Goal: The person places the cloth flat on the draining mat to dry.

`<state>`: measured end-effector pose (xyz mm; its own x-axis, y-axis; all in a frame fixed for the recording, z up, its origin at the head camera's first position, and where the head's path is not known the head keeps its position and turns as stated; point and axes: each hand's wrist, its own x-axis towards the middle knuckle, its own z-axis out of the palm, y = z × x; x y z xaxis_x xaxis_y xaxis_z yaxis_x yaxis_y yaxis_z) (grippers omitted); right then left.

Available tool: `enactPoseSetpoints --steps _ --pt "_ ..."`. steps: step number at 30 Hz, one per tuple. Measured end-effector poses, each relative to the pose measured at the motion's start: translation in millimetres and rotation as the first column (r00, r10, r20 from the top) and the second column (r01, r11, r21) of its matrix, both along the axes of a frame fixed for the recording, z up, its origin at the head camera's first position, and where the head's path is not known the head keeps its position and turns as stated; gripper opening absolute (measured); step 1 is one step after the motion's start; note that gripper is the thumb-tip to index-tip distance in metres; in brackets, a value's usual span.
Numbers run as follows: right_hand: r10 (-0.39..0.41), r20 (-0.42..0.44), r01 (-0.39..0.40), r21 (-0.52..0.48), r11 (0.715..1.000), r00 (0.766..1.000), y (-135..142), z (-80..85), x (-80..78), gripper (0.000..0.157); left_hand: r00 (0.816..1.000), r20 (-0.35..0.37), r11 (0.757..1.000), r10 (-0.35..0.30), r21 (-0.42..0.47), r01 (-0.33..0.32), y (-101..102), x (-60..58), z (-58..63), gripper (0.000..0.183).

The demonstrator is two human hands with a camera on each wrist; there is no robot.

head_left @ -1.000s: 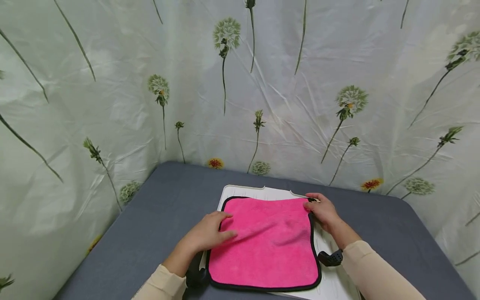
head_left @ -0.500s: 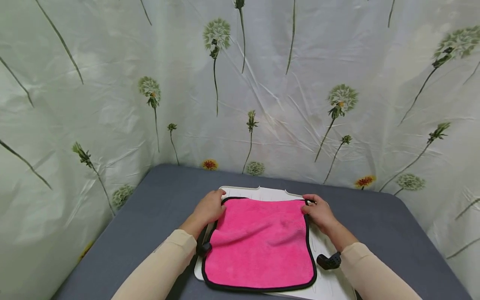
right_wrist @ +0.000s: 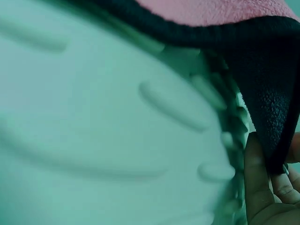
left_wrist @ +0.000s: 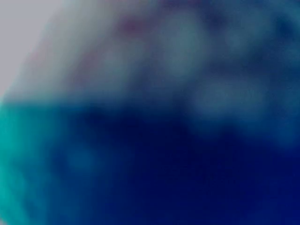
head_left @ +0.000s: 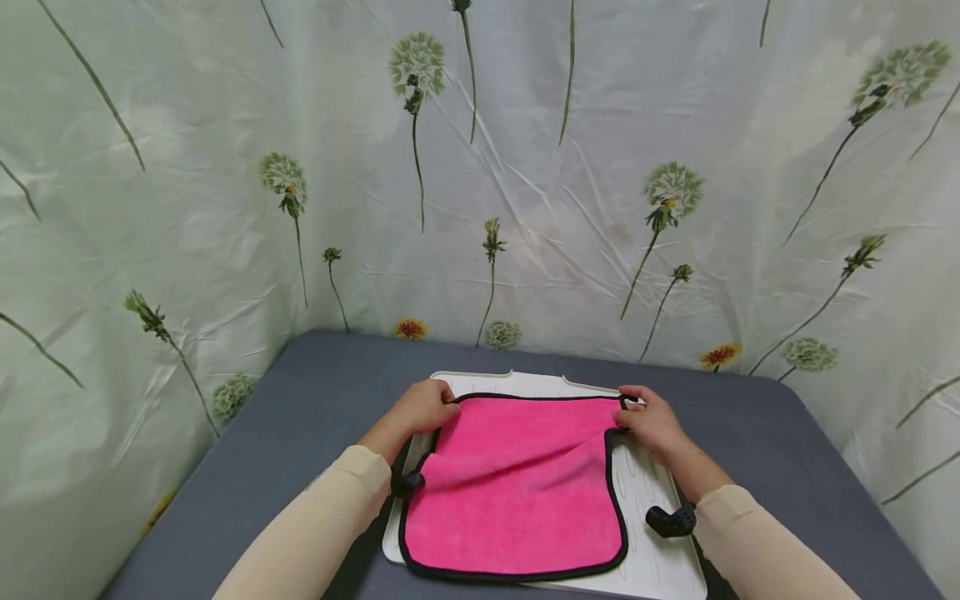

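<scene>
A pink cloth with black edging [head_left: 517, 508] is spread over a white ridged board [head_left: 652, 517]. At its far left corner, my left hand [head_left: 422, 407] pinches the edge between thumb and fingers. My right hand [head_left: 651, 423] grips the far right corner, and the cloth's right edge bends inward just below it. The right wrist view shows that corner of the cloth [right_wrist: 267, 89] folded to its dark underside, with fingers [right_wrist: 258, 178] around the tip. Everything in the left wrist view is too blurred to make out.
The board lies on a grey-covered table [head_left: 337, 375]. A pale curtain printed with dandelions [head_left: 450, 275] hangs behind and to the left. Black wrist devices [head_left: 671, 521] sit at both wrists, the left one touching or hanging over the cloth's left edge.
My left hand has moved from above the cloth's left side to its far left corner and taken hold. My right hand has pulled its corner slightly right; the far edge looks straighter.
</scene>
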<state>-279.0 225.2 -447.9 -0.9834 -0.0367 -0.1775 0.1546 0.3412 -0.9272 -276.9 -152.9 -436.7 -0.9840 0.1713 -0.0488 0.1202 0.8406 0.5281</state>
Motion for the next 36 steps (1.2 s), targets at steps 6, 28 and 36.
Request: enactPoseSetpoints --steps 6,28,36 --pt "-0.022 0.029 0.023 -0.019 1.0 0.999 10 -0.4 2.5 0.064 0.998 0.056 0.999 -0.034 0.038 0.031 4 -6.8 2.0 0.009" --pt "-0.084 -0.016 0.086 0.227 0.97 0.996 -11 2.9 -46.2 0.068 0.981 0.148 0.992 0.122 0.015 -0.126 0 -44.7 14.6 0.034" --pt "-0.083 0.035 0.077 0.16 0.984 0.996 -16 5.9 -33.0 0.067 0.976 0.146 0.984 0.16 0.05 -0.169 -5 -44.3 6.3 0.037"
